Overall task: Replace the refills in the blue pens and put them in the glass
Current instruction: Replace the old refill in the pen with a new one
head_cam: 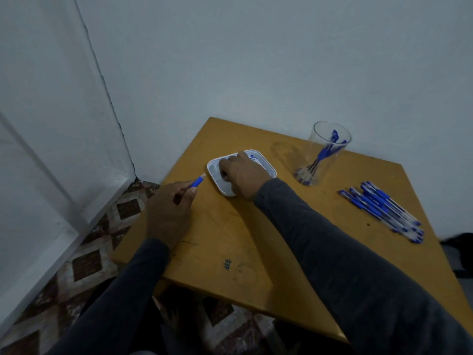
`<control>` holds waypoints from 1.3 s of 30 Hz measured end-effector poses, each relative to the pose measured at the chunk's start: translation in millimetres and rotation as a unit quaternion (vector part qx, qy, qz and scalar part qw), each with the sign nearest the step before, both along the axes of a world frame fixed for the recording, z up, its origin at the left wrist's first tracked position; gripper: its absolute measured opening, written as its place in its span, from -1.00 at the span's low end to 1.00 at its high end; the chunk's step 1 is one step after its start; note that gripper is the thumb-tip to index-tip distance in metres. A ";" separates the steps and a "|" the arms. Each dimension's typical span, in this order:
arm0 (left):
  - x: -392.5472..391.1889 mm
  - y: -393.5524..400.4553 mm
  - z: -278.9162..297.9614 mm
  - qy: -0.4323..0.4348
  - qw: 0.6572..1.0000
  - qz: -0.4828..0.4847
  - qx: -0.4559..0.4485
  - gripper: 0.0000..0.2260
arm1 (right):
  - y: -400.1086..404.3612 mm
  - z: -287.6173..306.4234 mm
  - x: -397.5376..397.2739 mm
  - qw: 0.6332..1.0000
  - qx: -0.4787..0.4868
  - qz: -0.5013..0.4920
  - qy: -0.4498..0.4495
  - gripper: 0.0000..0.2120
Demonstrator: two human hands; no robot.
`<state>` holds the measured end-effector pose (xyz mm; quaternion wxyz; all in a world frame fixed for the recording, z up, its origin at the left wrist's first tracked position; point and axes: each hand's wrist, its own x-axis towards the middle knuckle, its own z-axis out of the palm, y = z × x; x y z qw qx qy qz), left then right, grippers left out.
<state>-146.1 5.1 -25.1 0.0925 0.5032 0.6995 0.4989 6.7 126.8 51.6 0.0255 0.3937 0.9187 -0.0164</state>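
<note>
My left hand (pixel 167 211) grips a blue pen (pixel 198 181) near the table's left edge, its blue end pointing toward the tray. My right hand (pixel 242 175) reaches into a white square tray (pixel 214 175), fingers curled down onto its floor; what they touch is hidden. Blue pieces (pixel 256 158) show in the tray behind the hand. At the back right stands a clear glass (pixel 325 152), and several blue pens (pixel 323 156) lean inside it. On the table's right side several more blue pens (pixel 381 210) lie in a loose pile.
The yellow-brown table (pixel 230 242) stands against a white wall in a corner. Patterned floor tiles (pixel 84 262) and a white ledge lie to the left. A pen-drawn hash mark (pixel 227 265) is near the front edge. Something dark (pixel 458 244) sits beyond the right edge.
</note>
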 end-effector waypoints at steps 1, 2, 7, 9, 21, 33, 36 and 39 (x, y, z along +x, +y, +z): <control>1.6 -0.3 1.7 0.002 1.000 -0.003 0.002 -0.78 | -2.9 4.6 2.5 1.000 0.011 0.007 0.015 -0.73; 3.6 -0.7 3.8 0.003 1.000 -0.007 0.006 -0.79 | -5.3 9.1 5.6 0.999 0.034 0.014 0.028 -0.74; 23.1 -0.5 11.7 -0.004 0.999 -0.031 0.020 -0.80 | -16.7 30.6 33.0 0.994 0.058 0.015 0.088 -0.76; 34.6 -0.8 11.8 -0.016 0.998 -0.051 0.032 -0.80 | -23.9 38.1 52.5 0.985 -0.045 -0.025 0.164 -0.79; 126.4 -11.2 16.6 -0.084 0.980 -0.176 0.031 -0.83 | -88.2 5.8 170.0 0.753 -0.261 -0.215 0.565 -0.82; 167.0 -17.4 11.6 -0.067 0.967 -0.244 -0.016 -0.82 | -119.3 -8.4 190.1 0.614 -0.237 -0.284 0.698 -0.95; 167.6 -18.3 10.3 -0.074 0.968 -0.239 -0.026 -0.82 | -120.8 -10.2 188.6 0.612 -0.248 -0.290 0.692 -0.93; 166.3 -19.5 8.7 -0.072 0.968 -0.239 -0.032 -0.82 | -121.2 -11.1 187.6 0.614 -0.258 -0.297 0.685 -0.92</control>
